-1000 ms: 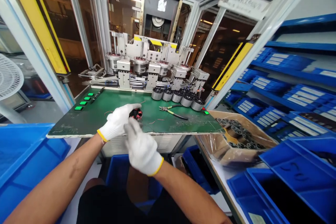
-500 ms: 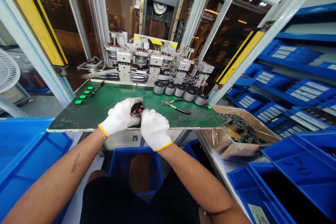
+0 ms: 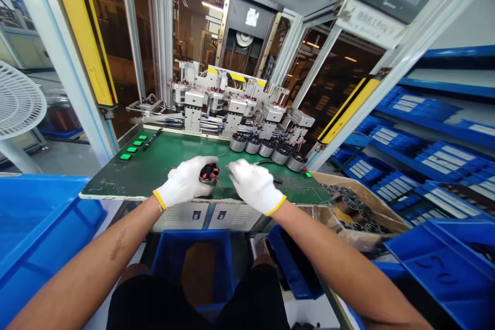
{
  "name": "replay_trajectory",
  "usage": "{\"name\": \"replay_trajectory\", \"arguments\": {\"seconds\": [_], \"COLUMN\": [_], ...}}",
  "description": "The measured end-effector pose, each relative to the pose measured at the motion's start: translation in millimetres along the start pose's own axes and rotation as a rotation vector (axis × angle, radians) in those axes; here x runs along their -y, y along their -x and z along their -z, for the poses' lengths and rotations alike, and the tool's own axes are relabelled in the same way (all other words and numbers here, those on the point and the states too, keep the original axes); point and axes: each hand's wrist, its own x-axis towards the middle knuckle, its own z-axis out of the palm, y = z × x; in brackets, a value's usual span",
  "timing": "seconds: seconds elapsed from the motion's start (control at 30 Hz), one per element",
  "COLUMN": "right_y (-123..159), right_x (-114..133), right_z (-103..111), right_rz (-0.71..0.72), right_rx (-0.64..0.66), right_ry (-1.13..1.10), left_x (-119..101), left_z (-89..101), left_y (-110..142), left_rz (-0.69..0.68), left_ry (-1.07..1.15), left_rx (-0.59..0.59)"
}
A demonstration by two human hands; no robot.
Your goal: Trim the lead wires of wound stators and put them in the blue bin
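My left hand (image 3: 185, 180), in a white knitted glove with a yellow cuff, grips a round motor stator (image 3: 209, 174) with red-copper windings and black parts inside a metal ring. Thin loose wire ends stick out from the stator. To its right, apart from it, my gloved right hand (image 3: 253, 184) has its fingers curled together; what is between them, if anything, is hidden. Beneath this hand lie pliers (image 3: 266, 161) with black and green handles, mostly covered by the glove. Both hands are over the green work mat (image 3: 170, 157).
Several finished-looking stators (image 3: 266, 148) stand in a row at the mat's back right. Behind is a machine with several metal fixtures (image 3: 235, 108). A black pen (image 3: 152, 139) and green buttons (image 3: 132, 149) are left. A cardboard box (image 3: 379, 198) holds metal rings; blue bins (image 3: 42, 216) flank the table.
My right hand has moved away from the stator, to the right and over the pliers. The left hand still holds the stator. The camera view has tilted up slightly.
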Motion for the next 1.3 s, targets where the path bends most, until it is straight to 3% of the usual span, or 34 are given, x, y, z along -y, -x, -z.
{"name": "replay_trajectory", "arguments": {"seconds": [0.1,0.17,0.2,0.33,0.4,0.47,0.53,0.6,0.63,0.73,0.9,0.97,1.03,1.1,1.17,1.23,1.3], "right_y": [-4,-12,-16,-20,-8,10,25,30,28,15,-1,0,3,8,9,5,-5], "right_x": [5,13,16,23,25,29,33,36,37,39,37,30,22,16,15,17,20], "right_z": [17,20,19,-7,-22,-32,-35,-34,-34,-34,-35,-31,-20,-5,12,22,20], "right_rz": [0.372,0.442,0.368,-0.183,-0.285,-0.244,-0.102,-0.020,-0.041,-0.207,-0.276,-0.256,-0.242,-0.173,0.017,0.240,0.238], "right_rx": [0.027,0.069,0.099,0.244,0.292,0.217,0.018,-0.155,-0.183,-0.120,0.176,0.259,0.217,0.102,0.052,0.092,0.139], "right_ry": [0.280,0.210,0.081,-0.601,-0.747,-0.795,-0.697,-0.398,-0.234,-0.017,-0.668,-0.755,-0.694,-0.447,-0.105,0.121,-0.008], "left_x": [2,5,6,6,4,4,4,6,6,5,6,7,8,8,7,7,8], "left_z": [-2.4,-5.1,-6.2,-6.0,-3.7,-2.0,-1.5,-2.3,-2.8,-3.4,-2.4,-2.9,-4.0,-5.2,-5.9,-5.7,-4.8], "left_y": [-2,-4,-4,-3,-1,-1,-1,-2,-2,-3,-2,-2,-3,-3,-4,-4,-4], "left_rz": [0.005,-0.011,-0.022,-0.009,0.013,0.017,0.013,0.007,0.005,0.005,-0.012,-0.021,-0.016,-0.011,-0.002,0.005,-0.001], "left_ry": [0.005,0.014,0.020,0.006,-0.004,0.001,0.008,0.009,0.010,0.009,0.026,0.025,0.014,0.004,0.001,0.008,0.014], "left_rx": [0.008,0.014,0.013,-0.004,-0.003,0.007,0.021,0.024,0.018,0.003,0.023,0.023,0.013,0.001,-0.004,0.000,0.015]}}
